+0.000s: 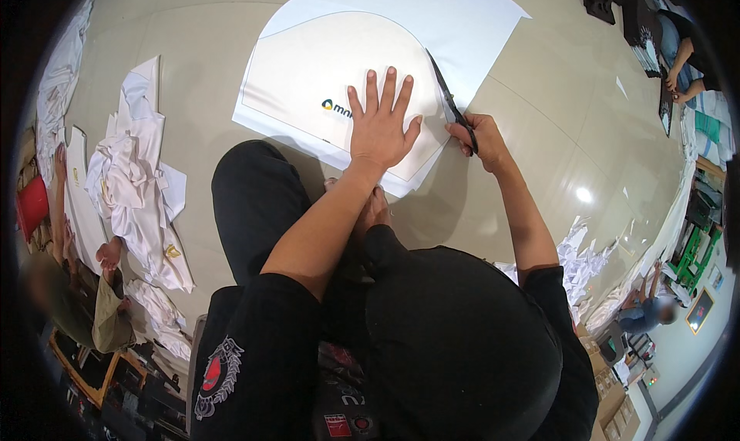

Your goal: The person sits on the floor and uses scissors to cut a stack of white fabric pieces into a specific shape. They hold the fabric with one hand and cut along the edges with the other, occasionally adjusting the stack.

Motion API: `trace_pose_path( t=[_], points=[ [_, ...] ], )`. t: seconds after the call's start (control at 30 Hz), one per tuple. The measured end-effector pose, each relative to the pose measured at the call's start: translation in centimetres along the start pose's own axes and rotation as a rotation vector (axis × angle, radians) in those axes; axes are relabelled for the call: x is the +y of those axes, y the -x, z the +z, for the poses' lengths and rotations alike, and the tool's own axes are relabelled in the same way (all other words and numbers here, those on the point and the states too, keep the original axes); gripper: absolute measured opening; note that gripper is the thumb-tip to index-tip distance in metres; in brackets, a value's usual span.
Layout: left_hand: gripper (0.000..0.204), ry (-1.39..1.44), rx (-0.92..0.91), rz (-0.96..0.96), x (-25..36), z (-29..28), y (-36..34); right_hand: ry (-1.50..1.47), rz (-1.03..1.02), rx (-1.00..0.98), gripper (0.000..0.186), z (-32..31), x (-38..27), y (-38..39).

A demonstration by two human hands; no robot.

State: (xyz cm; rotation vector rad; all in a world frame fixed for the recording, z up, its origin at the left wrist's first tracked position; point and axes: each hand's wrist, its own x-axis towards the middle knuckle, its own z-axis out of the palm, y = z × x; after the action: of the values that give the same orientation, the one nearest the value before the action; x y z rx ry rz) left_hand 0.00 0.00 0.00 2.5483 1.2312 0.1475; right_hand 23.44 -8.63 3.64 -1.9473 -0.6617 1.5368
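A cream piece point(293, 63) with a curved outline and a printed logo lies over a larger white sheet point(470, 17) on the floor. My left hand point(380, 129) rests flat on the cream piece, fingers spread. My right hand point(482, 140) grips black scissors point(440, 82) by the handles at the right of that piece; their long blades point up along its curved edge. My bare foot point(377, 206) is partly visible below the sheet, behind my left forearm.
Piles of white fabric point(127, 179) lie at left, with scraps point(578, 260) at lower right. Other people work at the left point(62, 302), upper right point(686, 63) and lower right point(647, 310). Dark cut pieces point(640, 32) lie at upper right. My black-clad knee point(247, 194) borders the sheet.
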Motion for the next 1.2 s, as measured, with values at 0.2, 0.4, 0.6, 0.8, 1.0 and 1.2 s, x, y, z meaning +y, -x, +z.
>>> trace_pose_path(
  t=[0.2, 0.4, 0.6, 0.8, 1.0, 1.2],
  points=[
    [0.079, 0.004, 0.004, 0.001, -0.1, 0.0, 0.0, 0.079, -0.003, 0.01, 0.037, -0.3, -0.3, 0.2],
    [0.079, -0.003, -0.009, -0.001, 0.0, -0.1, 0.0, 0.076, -0.013, -0.015, 0.036, -0.4, -0.6, -0.5],
    [0.079, -0.008, -0.017, -0.003, 0.0, -0.1, 0.0, 0.059, 0.003, -0.023, 0.033, -0.3, -1.2, -0.9],
    [0.078, -0.017, -0.027, -0.005, 0.1, 0.0, -0.1, 0.049, 0.003, -0.025, 0.033, -0.5, -1.0, -1.1],
    [0.079, -0.012, -0.028, -0.008, 0.1, 0.0, -0.1, 0.114, -0.013, -0.034, 0.032, -1.4, -1.0, -1.0],
    [0.079, 0.003, -0.018, -0.008, 0.1, 0.0, -0.1, 0.118, 0.005, -0.04, 0.033, -1.6, -1.7, -1.2]
  ],
)
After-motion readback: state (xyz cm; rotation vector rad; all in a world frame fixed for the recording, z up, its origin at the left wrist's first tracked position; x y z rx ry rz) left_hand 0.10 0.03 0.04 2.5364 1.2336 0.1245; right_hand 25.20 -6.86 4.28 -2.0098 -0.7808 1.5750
